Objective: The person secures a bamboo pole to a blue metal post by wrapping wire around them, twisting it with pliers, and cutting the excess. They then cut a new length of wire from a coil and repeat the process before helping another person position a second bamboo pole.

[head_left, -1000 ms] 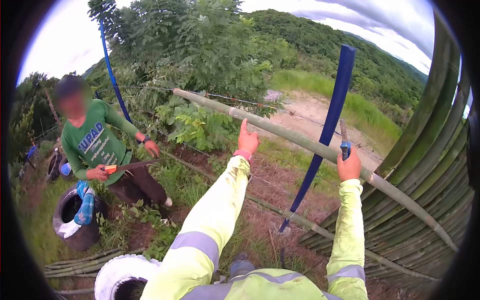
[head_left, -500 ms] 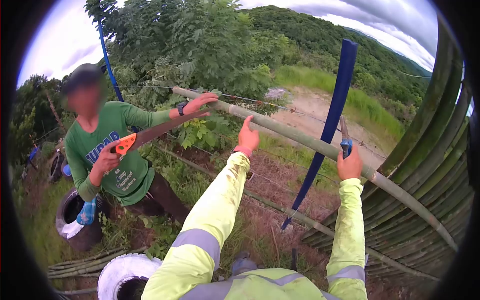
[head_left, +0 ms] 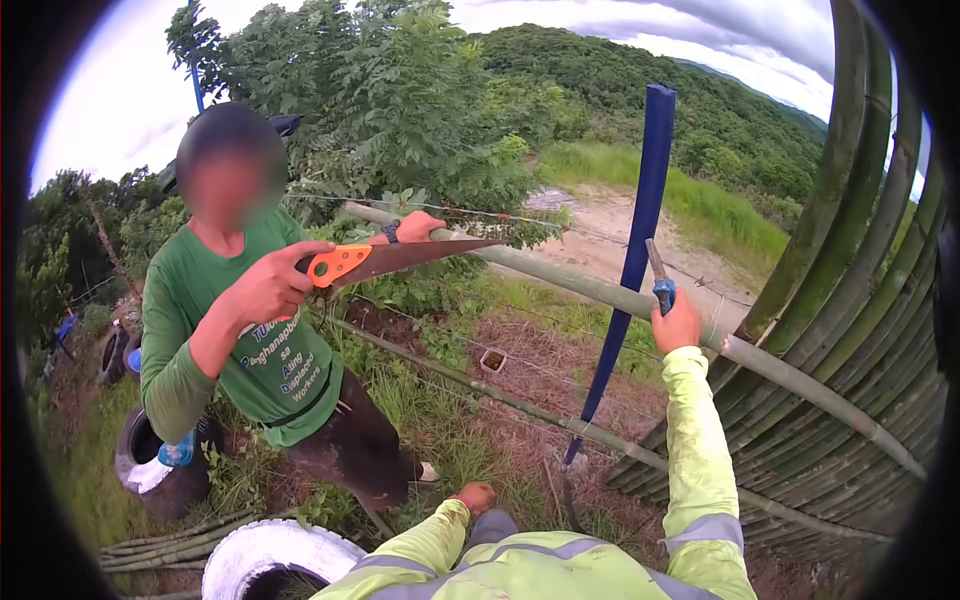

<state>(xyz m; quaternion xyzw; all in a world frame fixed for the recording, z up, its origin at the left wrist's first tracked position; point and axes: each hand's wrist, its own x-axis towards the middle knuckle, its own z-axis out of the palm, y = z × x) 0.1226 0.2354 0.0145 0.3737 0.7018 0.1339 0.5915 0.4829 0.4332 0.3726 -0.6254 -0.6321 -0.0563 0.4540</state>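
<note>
My right hand (head_left: 678, 324) is wrapped round the blue handle of a hand tool (head_left: 661, 284). Its narrow metal end points up and slightly left; the exact kind does not show. The hand rests at the long bamboo pole (head_left: 590, 285), which runs level past a blue upright post (head_left: 645, 190). Low by my body, near my leg, hangs my left hand (head_left: 474, 498), fingers curled in with nothing seen in them. A co-worker in a green shirt (head_left: 255, 340) grips an orange-handled handsaw (head_left: 400, 261), its blade at the pole, and steadies the pole with the other hand (head_left: 418, 227).
Green bamboo slats (head_left: 790, 400) form a wall at the right. Barbed wire and a lower bamboo rail (head_left: 510, 402) cross ahead. A white-painted tire (head_left: 235, 560) and another tire (head_left: 195, 475) lie at the left, close to bundled poles (head_left: 180, 540). A small container (head_left: 492, 360) sits on the ground.
My left hand has dropped from pointing at the pole down to my side. The co-worker has leaned closer and raised the handsaw to the pole. My right hand still holds the blue-handled tool.
</note>
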